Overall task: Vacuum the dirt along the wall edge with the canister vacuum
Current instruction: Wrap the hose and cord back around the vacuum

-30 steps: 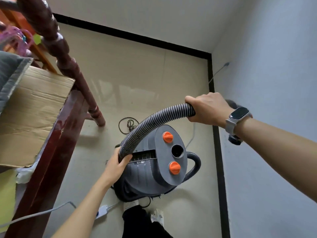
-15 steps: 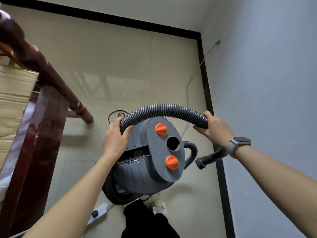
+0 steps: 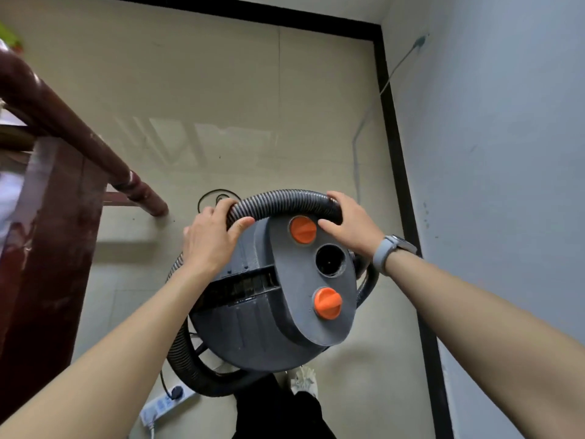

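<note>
Both hands had drawn closer together on the hose since half a second before, when the right one held it far out toward the wall, and the view had dropped nearer to the machine.

At the far left stood the dark reddish-brown wooden furniture frame (image 3: 57, 223), its turned round rail (image 3: 95, 150) slanting down to the glossy beige tiled floor (image 3: 221, 90). Low on the floor lay a white power strip (image 3: 163, 407) with a black plug in it.

The left hand (image 3: 209, 242) wrapped its fingers over the ribbed grey flexible hose (image 3: 285, 201), thumb curled underneath, so its grip was clenched round the hose where it rose over the left shoulder of the dark grey round canister vacuum (image 3: 253, 312). The hose arched across the top of the canister (its lower run looped round the machine's left side and base). On the canister's oval lid sat an upper orange knob (image 3: 303, 230), a black round inlet hole (image 3: 330, 260) and a lower orange knob (image 3: 328, 303). The canister stood on the floor in front of the person's dark trouser leg (image 3: 278, 413), near the wall.

The right hand (image 3: 351, 229), with a grey smartwatch (image 3: 392, 251) at the wrist, grasped the other end of the arch, fingers over the hose and thumb lying beside the upper knob.

A black skirting strip (image 3: 408, 201) ran along the foot of the pale grey wall (image 3: 506, 153), and a thin grey cable (image 3: 359, 160) trailed down from the wall onto the floor.
</note>
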